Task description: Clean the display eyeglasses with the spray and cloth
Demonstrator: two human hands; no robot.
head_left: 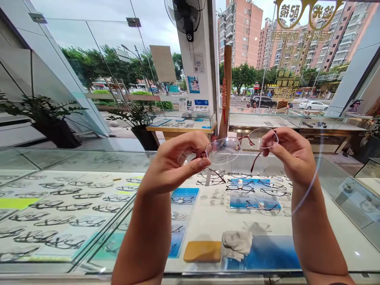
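A pair of half-rim eyeglasses (pixel 223 151) with dark red frame parts is held up between my two hands, above the glass counter. My left hand (pixel 181 158) pinches the hinge end beside one lens. At the opposite end, my right hand (pixel 292 152) grips the other lens edge between thumb and fingers. One dark red temple arm slants down near the right fingers. Below, on the counter, lie a crumpled grey cloth (pixel 236 244) and a tan, rounded glasses case (pixel 202 251), side by side.
The glass display counter (pixel 213 221) holds several rows of eyeglasses (pixel 240 188), with more in the left section (pixel 59 206). Blue display cards (pixel 185 198) lie inside. Farther back stand potted plants (pixel 145 118), a wooden post (pixel 227 87), a wall fan (pixel 187 18) and large windows.
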